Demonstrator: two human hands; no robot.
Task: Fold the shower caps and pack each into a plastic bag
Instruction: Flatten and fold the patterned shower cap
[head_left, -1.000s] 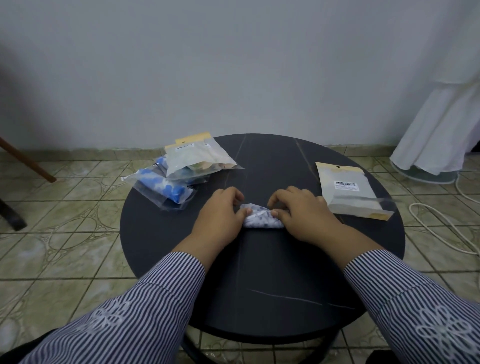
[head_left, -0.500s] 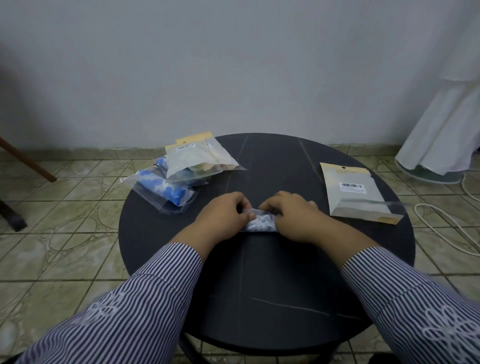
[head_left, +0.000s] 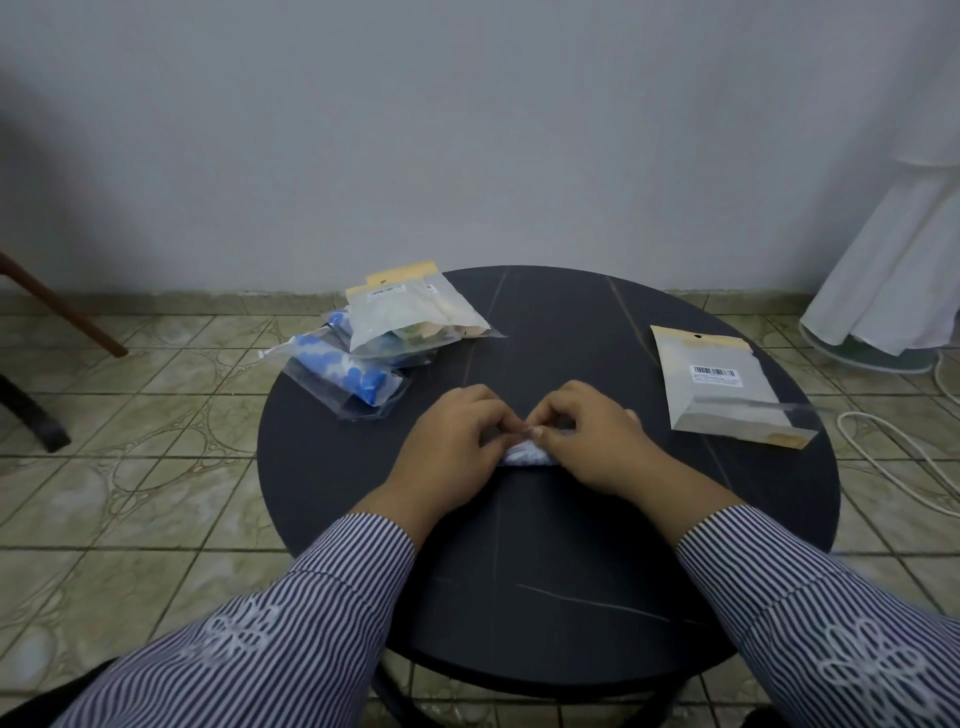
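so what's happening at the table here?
A person in striped sleeves is folding a small blue-patterned shower cap on the round black table. The left hand and right hand both pinch it, thumbs nearly meeting over the middle; it is not yet bagged. An empty-looking plastic bag lies flat to the right. A pile of filled bags sits at the table's far left edge.

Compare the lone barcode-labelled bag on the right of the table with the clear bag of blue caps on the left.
The barcode-labelled frosted bag lies alone and looks flat and empty; the clear bag with blue-patterned contents bulges, filled, and lies partly under other packs. The first is frosted, the second clear. Both rest untouched on the round black table.
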